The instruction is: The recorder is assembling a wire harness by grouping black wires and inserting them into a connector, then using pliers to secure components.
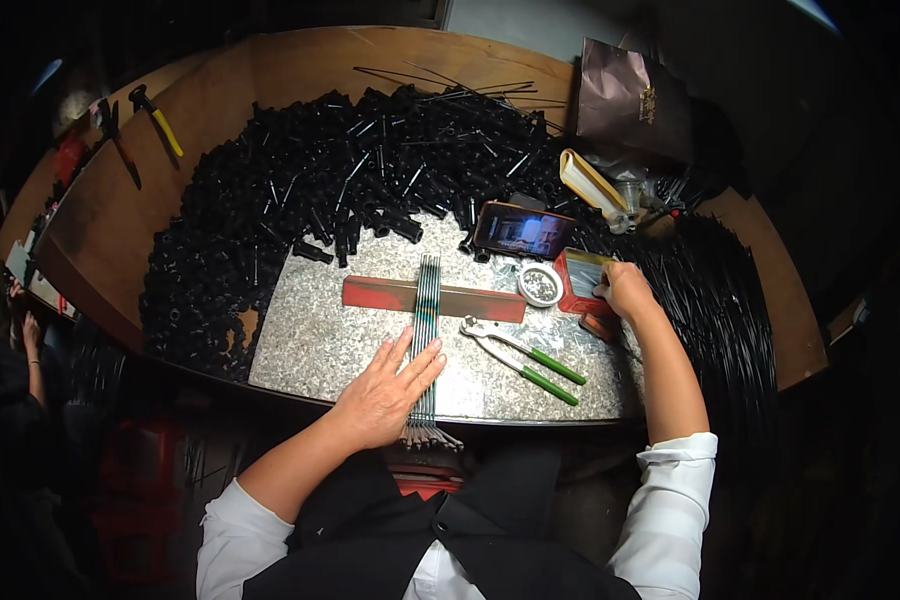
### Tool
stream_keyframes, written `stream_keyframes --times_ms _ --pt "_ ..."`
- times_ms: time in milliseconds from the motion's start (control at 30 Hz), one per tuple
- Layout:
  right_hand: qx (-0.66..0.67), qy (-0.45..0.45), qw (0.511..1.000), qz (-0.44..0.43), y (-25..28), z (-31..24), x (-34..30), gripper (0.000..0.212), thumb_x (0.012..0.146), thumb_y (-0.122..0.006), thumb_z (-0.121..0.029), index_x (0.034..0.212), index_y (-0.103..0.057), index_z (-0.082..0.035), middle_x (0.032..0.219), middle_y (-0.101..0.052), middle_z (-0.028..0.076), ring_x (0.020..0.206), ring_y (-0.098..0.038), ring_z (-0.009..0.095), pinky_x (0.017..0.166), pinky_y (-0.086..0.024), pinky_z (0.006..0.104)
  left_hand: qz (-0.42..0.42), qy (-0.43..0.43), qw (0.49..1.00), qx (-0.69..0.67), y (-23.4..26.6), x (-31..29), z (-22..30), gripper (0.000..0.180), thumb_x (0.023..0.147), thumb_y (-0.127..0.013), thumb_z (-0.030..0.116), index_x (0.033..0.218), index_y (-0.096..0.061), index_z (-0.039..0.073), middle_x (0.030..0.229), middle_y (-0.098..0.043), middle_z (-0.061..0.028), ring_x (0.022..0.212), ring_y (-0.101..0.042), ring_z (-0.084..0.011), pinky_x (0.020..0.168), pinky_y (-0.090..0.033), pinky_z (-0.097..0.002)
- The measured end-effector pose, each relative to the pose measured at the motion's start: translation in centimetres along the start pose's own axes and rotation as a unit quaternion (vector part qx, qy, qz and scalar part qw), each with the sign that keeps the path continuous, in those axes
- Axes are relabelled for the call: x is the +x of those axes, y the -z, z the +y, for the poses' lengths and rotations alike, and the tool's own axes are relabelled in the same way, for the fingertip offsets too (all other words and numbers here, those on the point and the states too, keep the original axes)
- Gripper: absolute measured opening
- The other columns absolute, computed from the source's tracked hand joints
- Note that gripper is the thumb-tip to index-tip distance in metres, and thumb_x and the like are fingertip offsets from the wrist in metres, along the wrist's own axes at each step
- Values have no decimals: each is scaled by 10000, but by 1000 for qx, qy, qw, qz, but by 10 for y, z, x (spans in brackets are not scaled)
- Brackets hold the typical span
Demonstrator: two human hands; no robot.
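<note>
My left hand [382,392] lies with its fingers stretched out over a row of thin metal rods [427,300]. The rods lie side by side across a red-and-brown bar [380,294], their hooked near ends reaching past the table's front edge. At the right, my right hand [626,291] has its fingers drawn together at the rim of a red tray [576,300]; whatever is in them is hidden. Between the hands lie pliers with green handles [540,372]. A small round white dish [540,285] of tiny metal pieces stands beside the tray.
Black tubular parts [310,160] are heaped along the back and left. A phone [523,230] leans at the back of the speckled tabletop [305,345]. Long black rods [715,300] lie at the right, below a dark paper bag [630,105]. A wooden wall [320,60] encloses the table.
</note>
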State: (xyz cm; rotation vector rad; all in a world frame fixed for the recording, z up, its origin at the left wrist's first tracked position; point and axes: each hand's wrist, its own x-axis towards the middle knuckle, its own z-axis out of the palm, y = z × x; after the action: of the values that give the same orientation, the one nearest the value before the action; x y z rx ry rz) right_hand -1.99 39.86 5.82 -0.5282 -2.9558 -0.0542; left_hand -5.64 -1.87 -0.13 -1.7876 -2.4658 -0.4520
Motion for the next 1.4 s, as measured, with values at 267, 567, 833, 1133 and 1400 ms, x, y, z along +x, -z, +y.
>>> stream_keyframes --times_ms 267,567,833,1133,1400 --pt "1 50 995 83 9 -8 -2 116 733 -658 -64 819 -601 -9 875 -635 193 849 -612 388 734 -488 454 4 -1 1000 -24 -1 0 -1 733 700 -604 78 1391 -364 34 1487 -257 -150 1368 -185 -432 1101 -220 -520" --pt "76 288 946 130 0 -140 -3 283 778 -499 -40 1036 -611 -68 884 -577 125 887 -588 288 742 -496 380 4 9 1000 -12 -7 1 -3 720 708 -602 92 1382 -364 5 1487 -252 -162 1365 -198 -431 1093 -227 -529" --pt "-7 301 948 102 -22 -173 3 331 799 -507 -102 1113 -612 -96 836 -562 102 815 -606 243 644 -518 352 -1 7 1000 -5 -2 2 0 692 727 -577 85 1380 -362 -1 1483 -258 -166 1358 -211 -436 1079 -243 -542" --pt "-2 295 949 114 -28 -176 4 363 798 -509 -97 1148 -604 -101 852 -564 102 804 -610 246 633 -523 347 7 2 1000 -3 -1 2 -2 695 722 -586 97 1373 -366 -8 1476 -271 -167 1349 -231 -438 1078 -246 -536" --pt "10 286 951 121 -31 -174 4 403 800 -499 -75 1189 -589 -133 818 -540 98 802 -599 252 637 -503 364 -4 5 1000 2 -4 3 -2 668 745 -547 72 1379 -355 -6 1482 -257 -165 1359 -214 -429 1090 -225 -529"
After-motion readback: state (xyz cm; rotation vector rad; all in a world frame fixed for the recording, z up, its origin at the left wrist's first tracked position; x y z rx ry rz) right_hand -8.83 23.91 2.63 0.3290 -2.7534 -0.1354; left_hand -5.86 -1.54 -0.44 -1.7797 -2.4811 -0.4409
